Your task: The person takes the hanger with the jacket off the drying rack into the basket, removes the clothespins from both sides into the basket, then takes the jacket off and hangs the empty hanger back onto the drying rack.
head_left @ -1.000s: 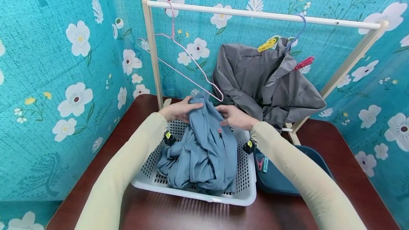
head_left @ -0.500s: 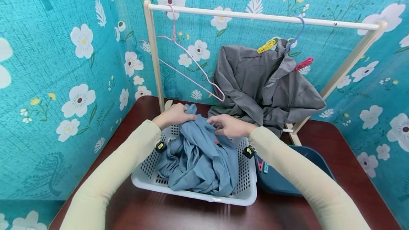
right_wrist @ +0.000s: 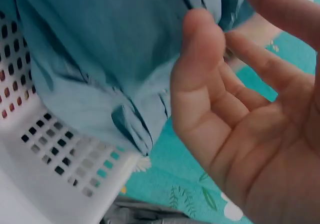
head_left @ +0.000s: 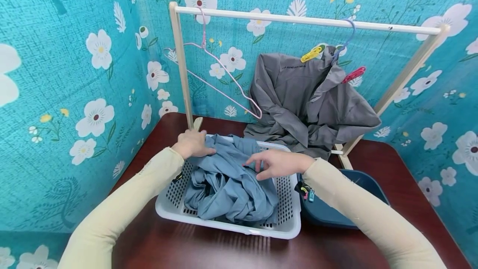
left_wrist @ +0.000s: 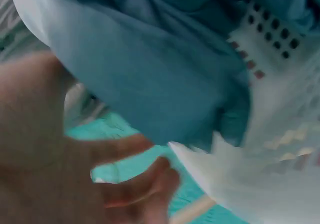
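A crumpled blue-grey garment (head_left: pixel 231 194) lies heaped in a white perforated basket (head_left: pixel 224 226). My left hand (head_left: pixel 192 143) is at the basket's back left corner, fingers apart, thumb by the cloth. In the left wrist view, a smooth flap of the garment (left_wrist: pixel 150 74) hangs over the rim beside that hand (left_wrist: pixel 40 149). Over the garment's right part, my right hand (head_left: pixel 276 163) is held with loosely bent fingers, near a small red-and-black tag. The right wrist view shows nothing between the thumb and fingers of this hand (right_wrist: pixel 250 119).
Behind the basket stands a wooden rack with a white bar (head_left: pixel 261 15). A pink hanger (head_left: pixel 231 76) hangs at its left. At the right, a grey garment (head_left: pixel 295 90) hangs with yellow and red clothespins. A dark blue tub (head_left: pixel 328 215) with clothespins stands right of the basket.
The raised part of the garment has sunk down into the basket. My left hand has let go and moved left and down to the rim; the right hand has come off the cloth slightly rightward.
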Motion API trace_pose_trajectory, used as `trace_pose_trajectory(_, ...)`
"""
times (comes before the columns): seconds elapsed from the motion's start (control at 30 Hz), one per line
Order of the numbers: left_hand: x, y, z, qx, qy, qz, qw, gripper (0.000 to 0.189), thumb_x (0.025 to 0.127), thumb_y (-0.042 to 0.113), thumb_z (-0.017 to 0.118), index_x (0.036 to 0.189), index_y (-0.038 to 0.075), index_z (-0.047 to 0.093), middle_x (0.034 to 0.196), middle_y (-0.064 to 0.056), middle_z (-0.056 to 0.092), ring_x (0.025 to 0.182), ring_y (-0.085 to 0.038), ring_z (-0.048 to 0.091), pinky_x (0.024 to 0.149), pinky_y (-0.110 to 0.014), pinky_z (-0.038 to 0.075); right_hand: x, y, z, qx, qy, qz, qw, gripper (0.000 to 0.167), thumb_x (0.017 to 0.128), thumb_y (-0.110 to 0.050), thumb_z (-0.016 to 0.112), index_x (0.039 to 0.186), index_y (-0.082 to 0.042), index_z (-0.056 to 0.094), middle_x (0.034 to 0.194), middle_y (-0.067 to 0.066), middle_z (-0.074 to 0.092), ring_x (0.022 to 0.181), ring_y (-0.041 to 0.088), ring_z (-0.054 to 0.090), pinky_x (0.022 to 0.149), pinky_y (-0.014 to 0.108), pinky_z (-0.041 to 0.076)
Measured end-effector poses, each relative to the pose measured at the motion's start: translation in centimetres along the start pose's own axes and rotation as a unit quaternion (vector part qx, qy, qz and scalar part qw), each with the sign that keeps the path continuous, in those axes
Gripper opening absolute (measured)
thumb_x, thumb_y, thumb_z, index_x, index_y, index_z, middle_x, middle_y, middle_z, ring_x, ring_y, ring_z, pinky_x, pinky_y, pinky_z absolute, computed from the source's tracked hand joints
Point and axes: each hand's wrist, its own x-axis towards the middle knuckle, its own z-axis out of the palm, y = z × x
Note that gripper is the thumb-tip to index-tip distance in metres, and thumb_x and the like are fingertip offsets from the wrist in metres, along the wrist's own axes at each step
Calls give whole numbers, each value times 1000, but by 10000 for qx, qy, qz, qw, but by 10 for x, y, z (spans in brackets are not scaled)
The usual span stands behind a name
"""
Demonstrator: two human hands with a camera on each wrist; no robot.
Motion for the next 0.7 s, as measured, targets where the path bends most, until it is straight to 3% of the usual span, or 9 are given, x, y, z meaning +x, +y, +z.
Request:
trace_pose_trajectory(0.1,4,7,-3,-441,429,436,9972,72,87,50,62,140,6,41,137,-23,41,122,-37,41,89,-53,42,1,1,3,37,20,83,10000,37,95,-20,59,129,-9,55,92,0,61,68,15,59,63,29,48)
trace_pose_trajectory(0.23,17,9,-9,-1525,-5,820,9849,56,95,40,54,136,3,43,133,-20,47,117,-32,48,94,-48,40,11,14,-3,448,773,716,9934,37,97,-23,55,128,-3,54,103,9,62,81,23,62,68,33,50)
trace_pose_trajectory(0.33,28,8,-13,-2059,-90,789,9753,45,99,34,50,132,3,48,131,-17,50,113,-29,50,91,-44,42,22,29,-13,1119,1433,1281,9750,43,97,-25,53,131,0,49,121,16,55,101,31,60,81,37,50)
trace_pose_trajectory(0.43,40,11,-17,-2427,-186,800,9666,41,100,30,48,133,5,47,133,-15,48,113,-29,50,88,-41,44,32,45,-22,1984,1837,1629,9489,44,99,-23,51,134,2,43,131,22,47,116,37,51,91,41,46)
trace_pose_trajectory(0.53,49,16,-21,-2756,-642,783,9559,42,101,28,45,137,6,42,139,-16,42,117,-30,49,88,-41,45,39,55,-30,2431,2064,1787,9308,42,100,-19,48,134,4,43,134,23,43,122,38,44,93,43,45)
trace_pose_trajectory(0.7,63,22,-22,-3411,-1517,664,9253,42,103,25,40,141,6,37,139,-19,41,124,-32,43,95,-47,40,51,65,-35,3201,1716,1784,9145,43,101,-13,40,139,8,35,144,26,29,132,44,28,91,44,46)
